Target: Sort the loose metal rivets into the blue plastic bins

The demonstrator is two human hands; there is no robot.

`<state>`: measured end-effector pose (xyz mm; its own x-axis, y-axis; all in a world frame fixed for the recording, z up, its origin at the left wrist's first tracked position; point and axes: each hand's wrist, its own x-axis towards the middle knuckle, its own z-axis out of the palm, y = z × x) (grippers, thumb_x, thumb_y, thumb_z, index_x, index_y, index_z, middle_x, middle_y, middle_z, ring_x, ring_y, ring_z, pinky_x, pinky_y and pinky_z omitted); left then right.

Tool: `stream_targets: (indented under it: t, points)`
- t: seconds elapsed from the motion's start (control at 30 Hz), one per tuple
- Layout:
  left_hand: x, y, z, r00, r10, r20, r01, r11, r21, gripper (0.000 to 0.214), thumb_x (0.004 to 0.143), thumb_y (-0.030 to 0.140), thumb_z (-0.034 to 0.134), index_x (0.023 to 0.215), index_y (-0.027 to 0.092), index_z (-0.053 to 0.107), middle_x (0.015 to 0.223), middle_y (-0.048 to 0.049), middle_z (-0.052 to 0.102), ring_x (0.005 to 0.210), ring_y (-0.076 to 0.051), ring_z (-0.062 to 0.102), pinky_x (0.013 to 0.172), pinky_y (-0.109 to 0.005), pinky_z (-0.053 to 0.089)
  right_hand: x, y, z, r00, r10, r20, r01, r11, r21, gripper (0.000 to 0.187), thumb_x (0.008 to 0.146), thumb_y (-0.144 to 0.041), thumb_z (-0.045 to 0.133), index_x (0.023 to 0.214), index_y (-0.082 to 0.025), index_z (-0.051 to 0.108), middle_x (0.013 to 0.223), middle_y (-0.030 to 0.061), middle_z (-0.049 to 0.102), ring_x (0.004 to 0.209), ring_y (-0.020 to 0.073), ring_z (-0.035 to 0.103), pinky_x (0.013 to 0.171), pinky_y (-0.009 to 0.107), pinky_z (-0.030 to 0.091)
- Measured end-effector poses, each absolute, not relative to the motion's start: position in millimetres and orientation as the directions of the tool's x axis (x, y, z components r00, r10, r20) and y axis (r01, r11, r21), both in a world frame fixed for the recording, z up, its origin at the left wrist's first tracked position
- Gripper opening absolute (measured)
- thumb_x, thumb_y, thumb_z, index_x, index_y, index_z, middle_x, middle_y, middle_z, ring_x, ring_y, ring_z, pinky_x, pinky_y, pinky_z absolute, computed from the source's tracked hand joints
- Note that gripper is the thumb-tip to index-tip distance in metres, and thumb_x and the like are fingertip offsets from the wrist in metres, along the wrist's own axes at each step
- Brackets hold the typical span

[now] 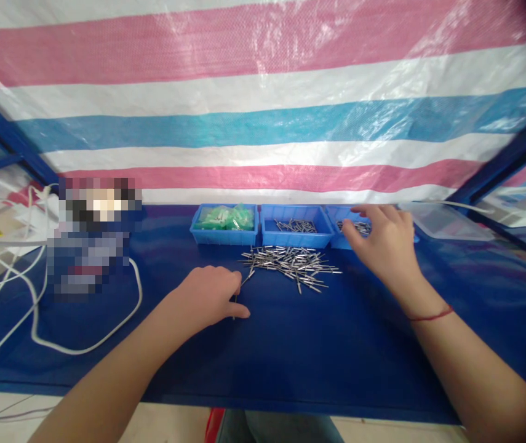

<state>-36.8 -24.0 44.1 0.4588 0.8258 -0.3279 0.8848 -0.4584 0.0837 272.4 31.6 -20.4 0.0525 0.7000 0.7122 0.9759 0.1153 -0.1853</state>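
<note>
Near the middle of the blue table, my left hand [211, 296] has its fingers curled, with a thin metal blind rivet [235, 299] held near the thumb and mostly hidden. Just beyond it lies a loose pile of silver blind rivets [290, 261], one of them close to my index finger. My right hand [385, 237], wearing a red cord at the wrist, is over the right blue bin [336, 237]. Its thumb and fingers are spread apart, and nothing shows between them. More rivets [358, 227] lie in that bin, partly hidden by the hand.
The middle blue bin [296, 239] holds rivets; the left blue bin [223, 237] holds green plastic packets [226, 217]. A translucent lid or tray [451, 223] lies at far right. White cables [82, 352] loop over the table's left side. A striped sheet [263, 135] hangs behind.
</note>
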Motion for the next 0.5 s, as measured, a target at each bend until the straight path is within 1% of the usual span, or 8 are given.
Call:
stream_targets:
  t: [0.1,0.23,0.3,0.37,0.5]
  points:
    - [-34.8,-21.2,40.6,0.497,0.792,-0.353,0.862,-0.496,0.102,0.017,0.078,0.036,0.067,0.082,0.02,0.064,0.084,-0.0038,0.068,0.074,-0.021,0.063,0.057,-0.025,0.036,244.6,21.9,-21.6,-0.098,0.719,0.688,0.924,0.322,-0.206,0.027,0.084,-0.032,0.053,0.106,-0.017,0.061,0.099,0.0104,0.065,0.092,0.0269,0.055,0.085,0.042,0.04]
    - [-36.7,-15.6,31.9,0.576,0.755,-0.315,0.817,-0.545,0.189,0.008,0.081,0.027,0.062,0.083,0.019,0.064,0.078,-0.0019,0.068,0.074,-0.018,0.062,0.062,-0.025,0.039,206.8,4.5,-26.0,-0.27,0.706,0.655,0.82,0.525,-0.228,0.025,0.086,-0.027,0.052,0.108,-0.019,0.06,0.102,0.0098,0.062,0.098,0.0273,0.053,0.088,0.043,0.042]
    - [-36.8,-14.7,27.7,0.622,0.736,-0.267,0.782,-0.576,0.237,0.005,0.083,0.022,0.059,0.083,0.019,0.063,0.078,-0.0013,0.067,0.076,-0.017,0.062,0.065,-0.024,0.04,194.3,-1.8,-28.7,-0.339,0.704,0.623,0.775,0.585,-0.239,0.024,0.086,-0.025,0.052,0.108,-0.019,0.06,0.103,0.0095,0.062,0.1,0.027,0.052,0.088,0.042,0.043]
    - [-35.5,-15.3,24.4,0.647,0.73,-0.218,0.759,-0.594,0.266,0.006,0.083,0.018,0.055,0.085,0.019,0.061,0.081,-0.0012,0.067,0.076,-0.017,0.062,0.066,-0.024,0.04,187.5,-5.0,-31.0,-0.4,0.701,0.591,0.736,0.63,-0.249,0.024,0.086,-0.023,0.053,0.108,-0.019,0.06,0.103,0.0096,0.062,0.099,0.0263,0.053,0.087,0.042,0.044]
    - [-28.1,-17.9,20.9,0.635,0.75,-0.185,0.768,-0.584,0.263,0.015,0.082,0.016,0.052,0.096,0.02,0.057,0.082,-0.0015,0.066,0.071,-0.017,0.062,0.06,-0.024,0.04,185.7,-4.6,-33.5,-0.472,0.698,0.538,0.686,0.675,-0.274,0.019,0.086,-0.02,0.053,0.104,-0.018,0.061,0.1,0.0089,0.065,0.095,0.0244,0.054,0.085,0.04,0.046]
